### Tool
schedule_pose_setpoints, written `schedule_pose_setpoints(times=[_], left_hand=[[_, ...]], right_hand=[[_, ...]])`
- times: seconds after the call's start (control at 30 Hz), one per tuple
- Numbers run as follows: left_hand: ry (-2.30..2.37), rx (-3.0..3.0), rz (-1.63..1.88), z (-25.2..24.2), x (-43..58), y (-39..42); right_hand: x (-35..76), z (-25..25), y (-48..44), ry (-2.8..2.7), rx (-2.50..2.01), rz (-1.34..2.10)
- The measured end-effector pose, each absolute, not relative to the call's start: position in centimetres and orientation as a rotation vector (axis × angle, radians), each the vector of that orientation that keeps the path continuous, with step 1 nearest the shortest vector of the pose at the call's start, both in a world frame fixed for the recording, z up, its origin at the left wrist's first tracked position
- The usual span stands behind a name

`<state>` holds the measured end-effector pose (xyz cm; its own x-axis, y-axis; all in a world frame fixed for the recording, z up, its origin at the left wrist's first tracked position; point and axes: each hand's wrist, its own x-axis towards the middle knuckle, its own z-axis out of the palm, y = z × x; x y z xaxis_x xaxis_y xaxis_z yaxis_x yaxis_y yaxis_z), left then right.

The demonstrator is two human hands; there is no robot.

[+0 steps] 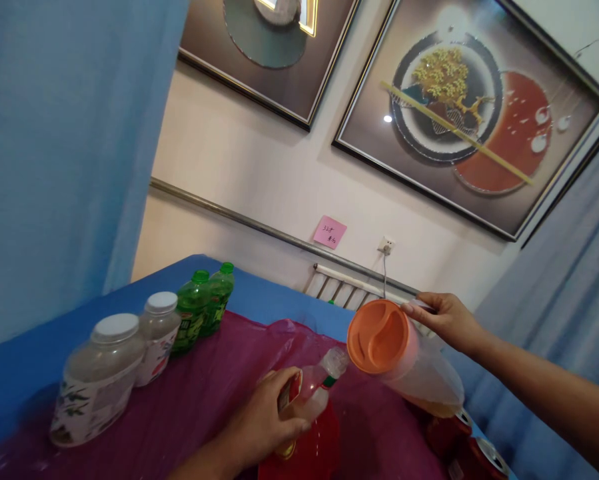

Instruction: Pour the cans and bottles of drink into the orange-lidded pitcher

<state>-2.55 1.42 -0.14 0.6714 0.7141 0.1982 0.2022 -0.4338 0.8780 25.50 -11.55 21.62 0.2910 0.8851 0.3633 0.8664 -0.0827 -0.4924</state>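
My left hand (266, 420) is closed around a clear bottle (312, 390) with a red label and a green band near its neck. The bottle leans to the right, its mouth close to the pitcher's lid. In my right hand (446, 320) is the handle of a translucent plastic pitcher (424, 373) with an orange lid (379, 337). The pitcher is tipped to the left, and some brownish liquid shows low in its body. Below the bottle lies a glossy red object (324, 437), partly hidden by my left hand; its kind I cannot make out.
Two white-capped jars (102, 380) and two green bottles (199, 303) stand at the left. Red cans (482, 460) are at the lower right, near the table edge. A purple plastic sheet (179, 407) covers part of the blue tabletop (29, 373). Blue curtains hang on both sides.
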Motion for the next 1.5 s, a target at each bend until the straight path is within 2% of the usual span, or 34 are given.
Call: schedule_pose_setpoints(times=[1.5], left_hand=[[0.669, 1.997, 0.703, -0.67, -2.47, 1.73]], right_hand=[[25.53, 21.85, -12.05, -1.553, -1.935, 0.046]])
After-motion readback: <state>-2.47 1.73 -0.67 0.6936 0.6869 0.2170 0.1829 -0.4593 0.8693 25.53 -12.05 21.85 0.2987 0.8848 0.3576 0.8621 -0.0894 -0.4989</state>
